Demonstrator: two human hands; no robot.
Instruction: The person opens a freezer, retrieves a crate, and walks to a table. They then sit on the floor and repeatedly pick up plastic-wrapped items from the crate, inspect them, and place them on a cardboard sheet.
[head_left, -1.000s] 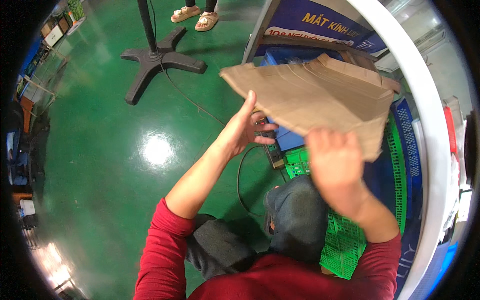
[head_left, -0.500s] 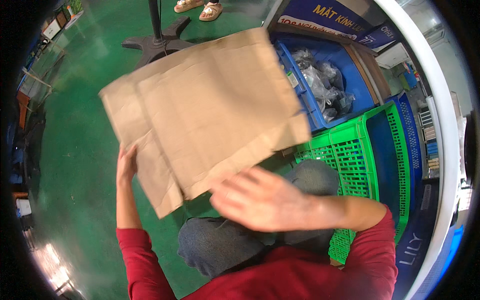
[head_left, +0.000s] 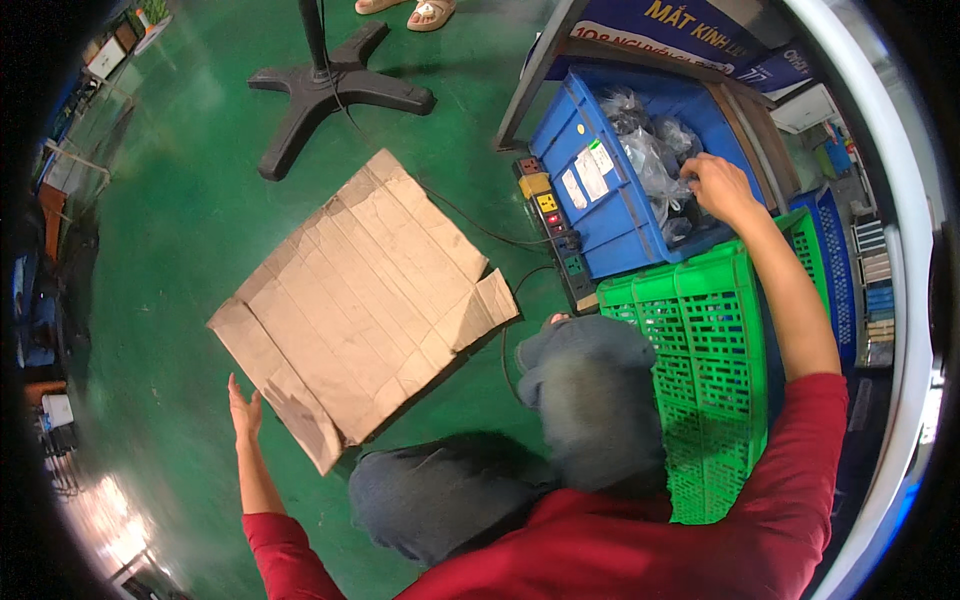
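Observation:
A flattened sheet of brown cardboard (head_left: 350,305) lies at the green floor in front of my knees, its creases and torn flap showing. By its left corner, my left hand (head_left: 243,410) is apart from it, thumb and fingers spread, holding nothing. Over to the right, my right hand (head_left: 722,188) reaches into a blue plastic bin (head_left: 570,185). Its fingers pinch the edge of a clear plastic bag (head_left: 652,165). Several such bags with dark contents fill the bin; what is inside them I cannot make out.
A green slatted crate (head_left: 690,360) stands beside my right knee. Along the blue bin lies a power strip (head_left: 545,205) with a cable crossing the floor. A black stand base (head_left: 320,85) is beyond the cardboard, near another person's sandaled foot (head_left: 432,14).
The cardboard has gone from my left hand's hold down to the floor. My right hand has swung from above my knees to the bags in the blue bin.

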